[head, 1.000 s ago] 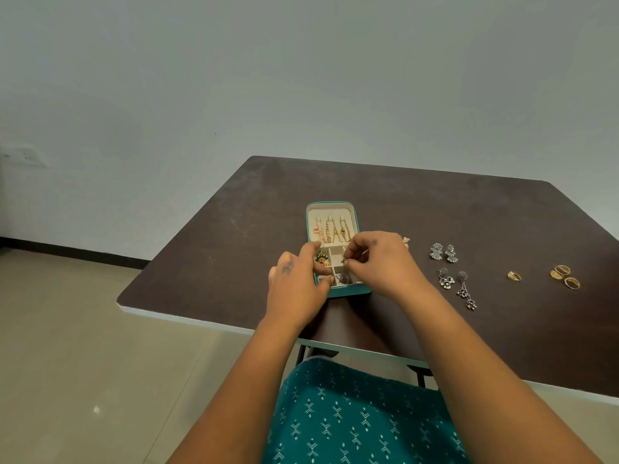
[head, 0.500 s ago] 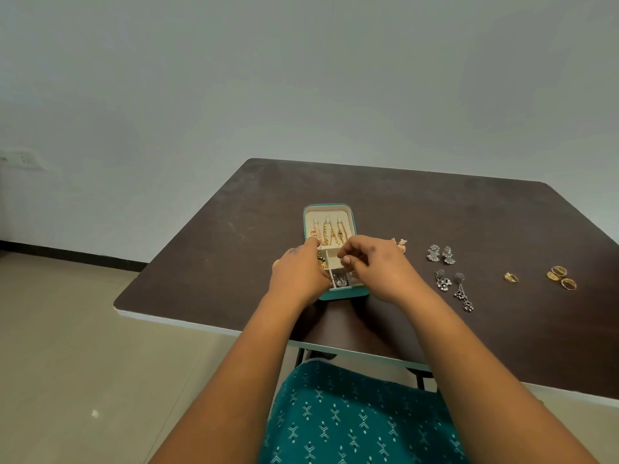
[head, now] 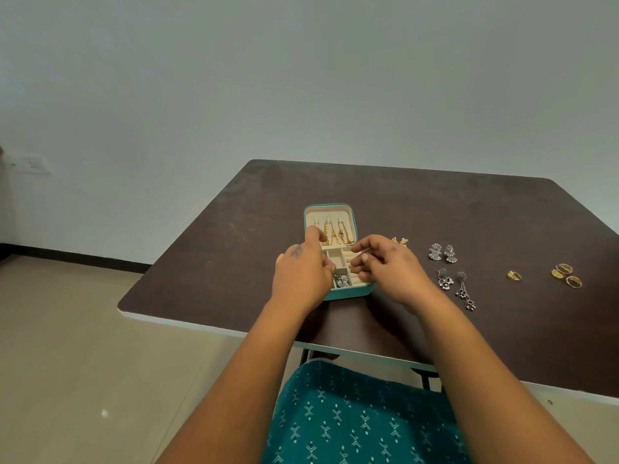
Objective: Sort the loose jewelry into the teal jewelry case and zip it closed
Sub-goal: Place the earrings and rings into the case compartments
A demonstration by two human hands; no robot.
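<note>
Hands [head: 303, 279] [head: 390, 271] work inside open teal case [head: 351, 293].

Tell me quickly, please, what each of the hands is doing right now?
Left hand: fingers curled at the case's left side; whether it holds anything cannot be told.
Right hand: pinching a small silver piece over the case.
</note>
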